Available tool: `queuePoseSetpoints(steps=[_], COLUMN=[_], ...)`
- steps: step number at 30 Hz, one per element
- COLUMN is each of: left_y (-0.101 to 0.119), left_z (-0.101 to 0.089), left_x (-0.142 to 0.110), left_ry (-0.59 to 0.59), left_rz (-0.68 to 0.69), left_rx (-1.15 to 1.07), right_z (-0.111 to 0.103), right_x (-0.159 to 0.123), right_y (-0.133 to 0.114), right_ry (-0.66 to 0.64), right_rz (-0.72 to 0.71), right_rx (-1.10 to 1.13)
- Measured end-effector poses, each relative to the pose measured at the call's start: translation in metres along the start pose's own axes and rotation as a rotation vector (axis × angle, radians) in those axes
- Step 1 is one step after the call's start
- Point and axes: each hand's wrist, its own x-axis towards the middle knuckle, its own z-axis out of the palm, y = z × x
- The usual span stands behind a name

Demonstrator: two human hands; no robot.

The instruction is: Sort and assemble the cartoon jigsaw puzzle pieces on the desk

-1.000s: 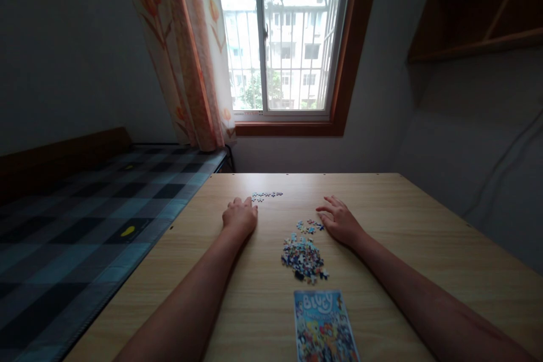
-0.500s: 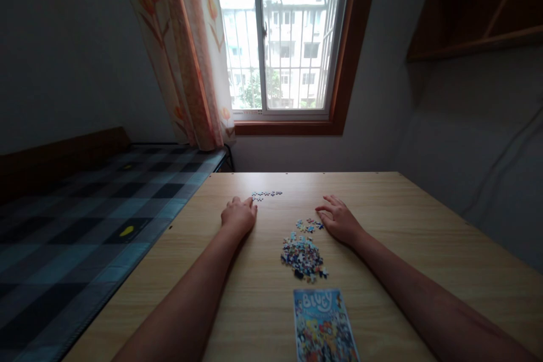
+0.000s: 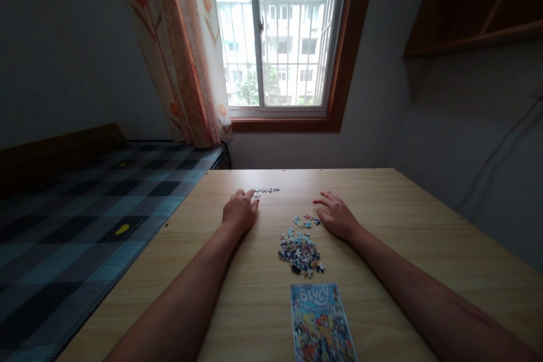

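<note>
At the far part of the table, my left hand [image 3: 240, 208] lies beside a short strip of jigsaw pieces [image 3: 270, 190]. Its index finger reaches the strip's left end, with the thumb held apart; a loose-looking piece [image 3: 257, 196] sits just by the fingertips. Whether the finger presses on a piece is hard to see. My right hand [image 3: 338, 215] rests with fingers spread on the wood, holding nothing. Just left of it are several scattered jigsaw pieces [image 3: 307, 221], and nearer to me is a heaped pile of mixed pieces [image 3: 300, 253].
A picture card marked "Bluey" [image 3: 322, 325] lies at the near side of the wooden table [image 3: 407, 226]. To the left stands a bed with a checked cover [image 3: 85, 215]. Beyond the table are a window [image 3: 292, 39] and a curtain [image 3: 182, 51]; a shelf [image 3: 479, 39] hangs at right.
My left hand has shifted slightly toward the strip, and its index finger now covers part of the left end. My right hand stays about the same. The whole view has tilted slightly.
</note>
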Motion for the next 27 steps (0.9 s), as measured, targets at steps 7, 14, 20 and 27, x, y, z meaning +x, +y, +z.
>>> queuePoseSetpoints(steps=[7, 14, 20, 27], left_y=[0.02, 0.029, 0.034, 0.035], left_z=[0.005, 0.009, 0.006, 0.01], left_x=[-0.011, -0.011, -0.016, -0.018], left_ry=[-0.015, -0.204, -0.27, -0.227], left_rz=[0.42, 0.478, 0.522, 0.552], left_rx=[-0.33, -0.658, -0.717, -0.61], right_z=[0.002, -0.008, -0.018, -0.019], right_x=[0.0, -0.004, -0.01, -0.011], right_y=[0.0, -0.016, -0.032, -0.033], right_ry=[0.052, 0.039, -0.091, -0.114], right_rz=[-0.069, -0.279, -0.421, -0.458], right_rx=[0.048, 0.069, 0.027, 0.04])
